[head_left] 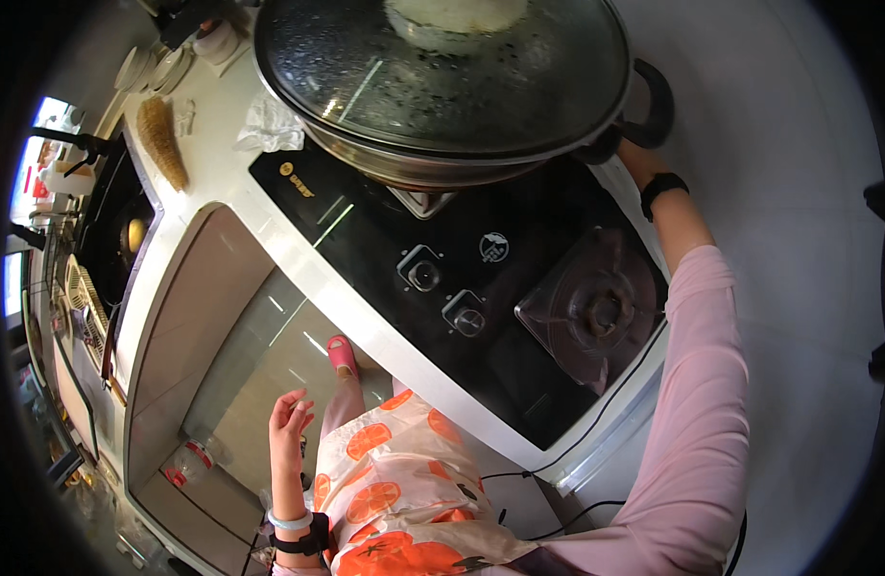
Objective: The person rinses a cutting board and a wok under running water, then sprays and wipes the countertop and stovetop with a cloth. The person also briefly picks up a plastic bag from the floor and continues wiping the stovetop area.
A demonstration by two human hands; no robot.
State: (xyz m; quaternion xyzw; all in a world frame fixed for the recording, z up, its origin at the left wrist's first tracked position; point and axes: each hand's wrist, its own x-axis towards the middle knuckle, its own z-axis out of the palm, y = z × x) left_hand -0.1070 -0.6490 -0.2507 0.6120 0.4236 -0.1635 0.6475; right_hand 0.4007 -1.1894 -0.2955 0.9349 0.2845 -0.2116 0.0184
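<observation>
A large steel pot [442,171] stands over the far burner of a black glass gas hob [363,248]. Its domed glass lid [450,101] is wet with droplets and topped by a pale knob [457,25]. My right arm reaches along the hob's right side to the pot. Of my right hand [632,158] only the part by the wrist shows, just below the black side handle [653,104]; the fingers are hidden behind the pot. My left hand [290,425] hangs over the floor beside my apron [392,497], fingers loosely bent and apart, holding nothing.
Near me is a second burner [602,313], beside two control knobs [423,274]. A black cable [594,425] runs past the hob's near right corner. On the left counter lie a crumpled plastic bag [270,122] and a straw-coloured brush [162,140], near a dark sink [104,230].
</observation>
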